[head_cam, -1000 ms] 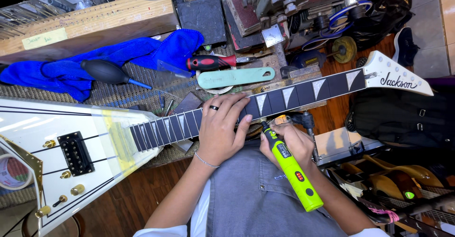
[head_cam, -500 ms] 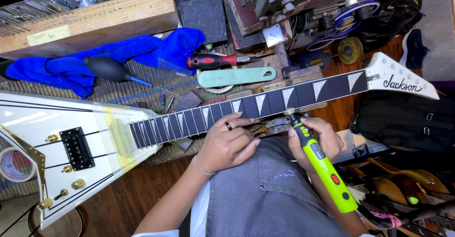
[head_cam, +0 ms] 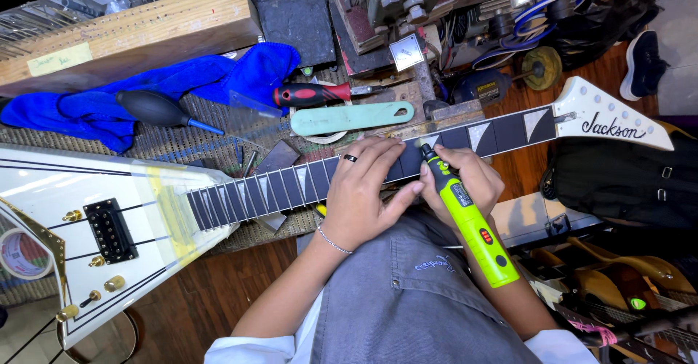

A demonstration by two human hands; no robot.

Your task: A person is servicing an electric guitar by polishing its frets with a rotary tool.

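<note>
1 white V-shaped electric guitar [head_cam: 109,211] lies across the person's lap and the cluttered work surface [head_cam: 182,142], body at the left, dark fretboard with pale triangular inlays [head_cam: 291,186] running right to the white pointed headstock [head_cam: 611,120]. The left hand [head_cam: 367,193], wearing 1 dark ring and 1 thin bracelet, lies over the middle of the neck, fingers loosely spread and pressing the fretboard, thumb under its near edge. The right hand [head_cam: 465,182] is closed around 1 neon yellow-green pen-shaped rotary tool [head_cam: 469,222], its black tip touching the fretboard just right of the left fingers. On the far side of the neck lie 1 red-and-black-handled screwdriver [head_cam: 316,93], 1 pale green flat sanding block [head_cam: 352,118], 1 black rubber dust blower with a blue nozzle [head_cam: 156,109] and 1 crumpled blue cloth [head_cam: 167,84]. 1 roll of tape [head_cam: 22,255] sits at the near left edge. No open container shows its contents clearly.
</note>
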